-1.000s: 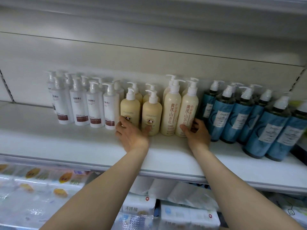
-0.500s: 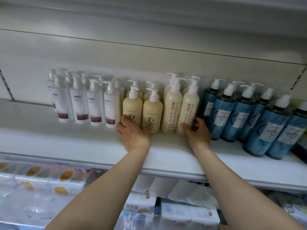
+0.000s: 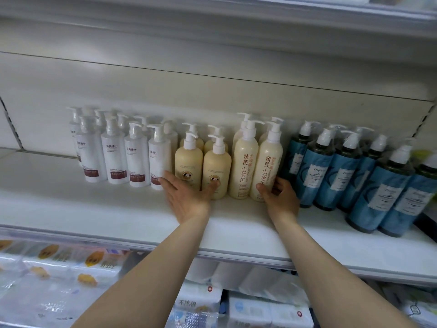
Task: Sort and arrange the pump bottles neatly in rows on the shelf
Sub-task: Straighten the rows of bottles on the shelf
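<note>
Your left hand (image 3: 186, 197) lies flat with fingers spread wide against the short cream bottles (image 3: 216, 171), while your right hand (image 3: 281, 197) cups the tall cream bottle (image 3: 268, 162) beside it, likely squaring the shelf (image 3: 118, 209) row.

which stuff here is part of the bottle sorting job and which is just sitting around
Part of the job:
white pump bottles with dark red labels
short cream pump bottles
tall cream pump bottles with red characters
blue-wrapped dark pump bottles
white shelf
left hand
right hand

Just lying about:
plastic-wrapped packs on the lower shelf
</note>
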